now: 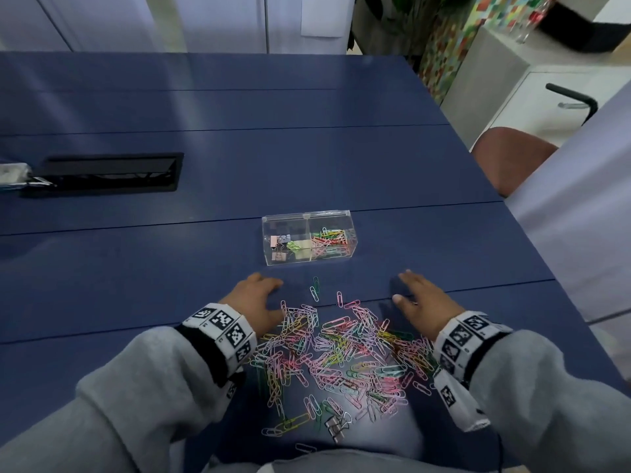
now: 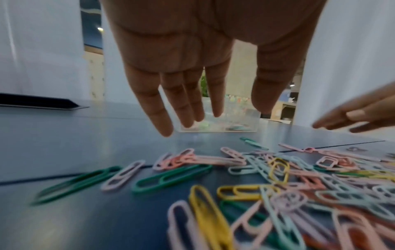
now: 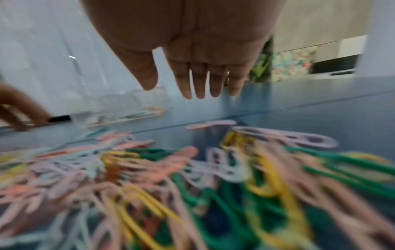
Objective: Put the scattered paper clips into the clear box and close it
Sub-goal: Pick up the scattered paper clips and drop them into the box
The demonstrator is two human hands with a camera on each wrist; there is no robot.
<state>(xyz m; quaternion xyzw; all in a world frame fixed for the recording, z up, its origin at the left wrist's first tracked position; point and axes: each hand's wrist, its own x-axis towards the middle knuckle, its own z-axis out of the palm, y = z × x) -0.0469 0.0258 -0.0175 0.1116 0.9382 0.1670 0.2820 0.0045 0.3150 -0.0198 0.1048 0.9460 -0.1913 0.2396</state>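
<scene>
The left hand (image 1: pixel 254 303) hovered at the left edge of the paper clips (image 1: pixel 341 356), fingers (image 2: pixel 162 108) straight and loosely spread, holding nothing. The heap of clips lay loose on the blue table (image 1: pixel 136 268), between the two hands and mostly nearer the person than either. A few binder clips (image 1: pixel 336 425) sat at the pile's near edge. Beyond the pile, apart from it, stood the clear box (image 1: pixel 309 238), some clips already in its right compartment and binder clips in its left; whether its lid was up I couldn't tell. The right hand (image 1: pixel 421 302) hung at the pile's right edge, fingers (image 3: pixel 200 81) straight and close together, holding nothing.
</scene>
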